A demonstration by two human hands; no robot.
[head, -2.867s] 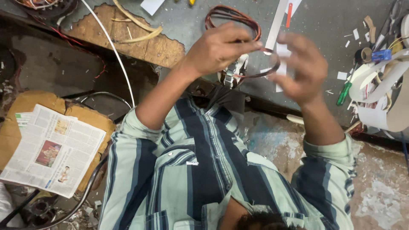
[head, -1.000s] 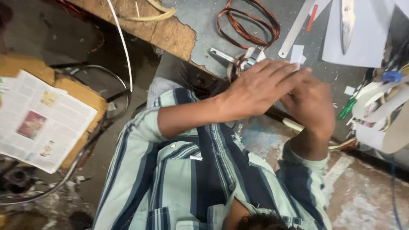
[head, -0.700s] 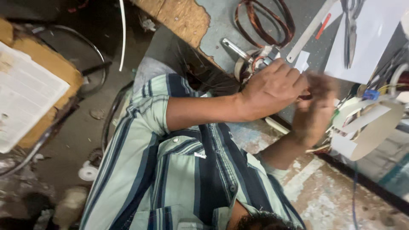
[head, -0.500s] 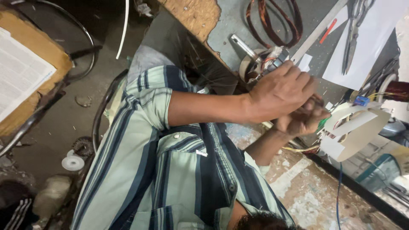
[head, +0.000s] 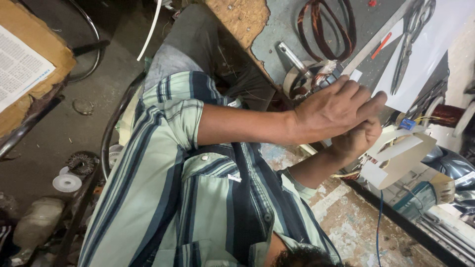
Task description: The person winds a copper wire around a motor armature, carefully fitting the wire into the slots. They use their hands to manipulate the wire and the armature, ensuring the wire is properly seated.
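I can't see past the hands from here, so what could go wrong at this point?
1. The left hand lies over the right hand, hiding whatever they work on; a slip could go unnoticed.
2. The scissors lie on white paper just beyond the fingers, so a reach that way might catch them.
3. The copper wire coil and the metal shaft lie close by; a sweeping forearm could snag or knock them.
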